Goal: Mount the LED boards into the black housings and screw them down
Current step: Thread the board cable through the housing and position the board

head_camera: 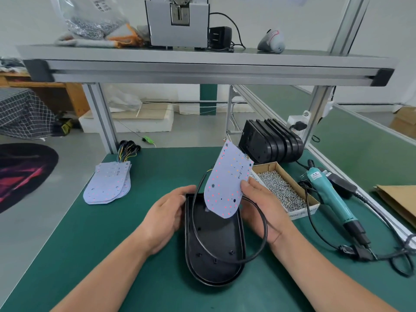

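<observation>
Black housing (216,235) lies open side up on the green bench mat (126,255), right between my two hands. My left hand (164,219) curls round its far left rim, thumb on top of the edge. The LED board (227,185) is tilted up above the housing's far end, its rounded lower tip dipping just inside the shell. My right hand (258,199) pinches that board at its right edge, thumb on the dotted face, fingers behind. A black cable (265,224) loops from behind the board, down across the housing floor and back up over my right wrist. Beyond the right hand stands a row of more housings (272,140), nested on edge. Out past the left hand sits a fanned stack of boards (108,188) with wires at the far end. Right of the right hand lies a teal electric screwdriver (326,192), and between them an open box of screws (302,213).
</observation>
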Demonstrator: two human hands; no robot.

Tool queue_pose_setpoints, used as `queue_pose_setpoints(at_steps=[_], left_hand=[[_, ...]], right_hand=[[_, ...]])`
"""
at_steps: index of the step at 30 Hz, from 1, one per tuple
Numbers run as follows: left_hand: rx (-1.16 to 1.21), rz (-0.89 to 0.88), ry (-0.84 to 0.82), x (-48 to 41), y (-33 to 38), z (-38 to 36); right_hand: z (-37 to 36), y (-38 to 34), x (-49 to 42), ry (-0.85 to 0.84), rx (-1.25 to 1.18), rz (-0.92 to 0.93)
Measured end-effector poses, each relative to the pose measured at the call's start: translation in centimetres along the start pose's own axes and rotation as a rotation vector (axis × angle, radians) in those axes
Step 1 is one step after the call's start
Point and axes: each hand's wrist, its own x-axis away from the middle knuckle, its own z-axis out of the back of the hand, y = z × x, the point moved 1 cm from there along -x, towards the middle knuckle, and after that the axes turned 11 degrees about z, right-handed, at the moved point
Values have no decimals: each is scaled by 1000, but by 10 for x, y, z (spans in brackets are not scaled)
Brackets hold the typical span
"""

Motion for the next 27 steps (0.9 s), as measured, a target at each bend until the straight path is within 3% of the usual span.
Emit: queue_pose_setpoints(at_steps=[4, 7, 12, 16, 27], left_hand=[[38, 2, -201, 1, 5, 7], [-145, -43, -318, 2, 6, 5], [-577, -267, -122, 7, 9, -2], [-757, -301, 36, 7, 6, -8], [-781, -195, 203, 5, 7, -17]], right_hand=[[4, 3, -2, 30, -4, 3], [3, 2, -2, 50, -27, 4], [-4, 7, 1, 6, -68, 0], [-6, 13, 4, -33, -50, -57], [-16, 8, 0, 43, -126, 19]])
